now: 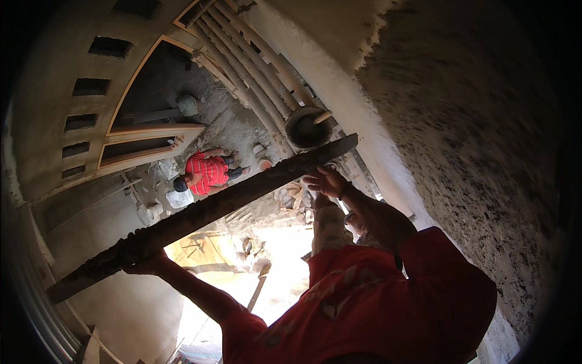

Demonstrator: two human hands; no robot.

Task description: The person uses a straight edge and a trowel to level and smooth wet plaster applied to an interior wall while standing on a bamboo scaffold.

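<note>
Your left hand [144, 262] clasps a long dark board [224, 203] slanting before you, your right hand [327, 183] is at its right part, grip unclear, and past it shows a black basin [290, 130], wooden handle [323, 117] over its rim, contents indistinct.

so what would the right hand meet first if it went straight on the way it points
Probably the long dark board, just ahead of the right hand, though whether they touch is unclear.

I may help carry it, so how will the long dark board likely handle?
The long dark board is probably stiff, showing no clear sag. It may tip, since its left end reaches well past the left hand. Slipping seems less likely: its edge looks rough.
</note>
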